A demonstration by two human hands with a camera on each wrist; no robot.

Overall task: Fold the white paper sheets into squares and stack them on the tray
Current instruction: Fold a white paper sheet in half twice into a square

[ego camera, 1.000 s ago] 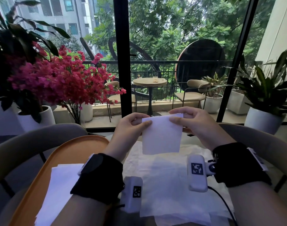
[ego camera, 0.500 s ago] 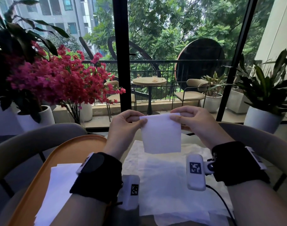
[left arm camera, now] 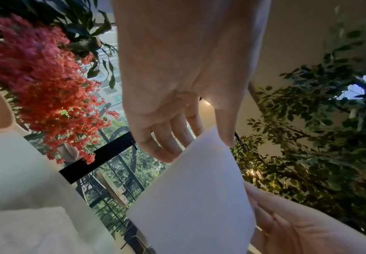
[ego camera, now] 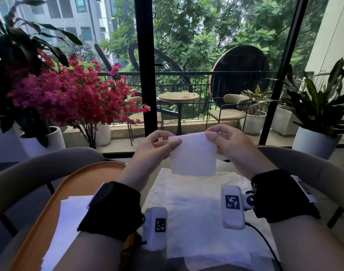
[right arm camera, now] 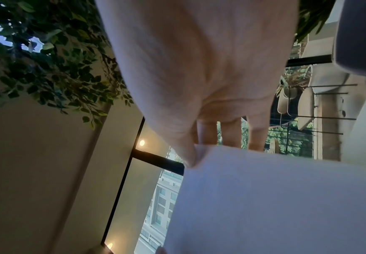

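I hold a folded white paper square (ego camera: 193,155) upright in the air above the table. My left hand (ego camera: 157,145) pinches its top left corner between thumb and fingers, and my right hand (ego camera: 224,141) pinches its top right corner. In the left wrist view the folded square (left arm camera: 197,194) hangs below my left hand (left arm camera: 201,137); in the right wrist view the square (right arm camera: 264,202) is nipped by my right hand (right arm camera: 201,147). Unfolded white sheets (ego camera: 196,218) lie flat under my wrists. An orange tray (ego camera: 69,184) at the left carries white paper (ego camera: 67,222).
Grey chair backs curve at the left (ego camera: 40,169) and right (ego camera: 304,169) of the table. A pot of pink flowers (ego camera: 69,98) stands at the left and a green potted plant (ego camera: 319,114) at the right, before a glass wall with a black post (ego camera: 145,75).
Both hands stay on the square's top corners; hands and paper have shifted very slightly left in the view. The grip looks unchanged.
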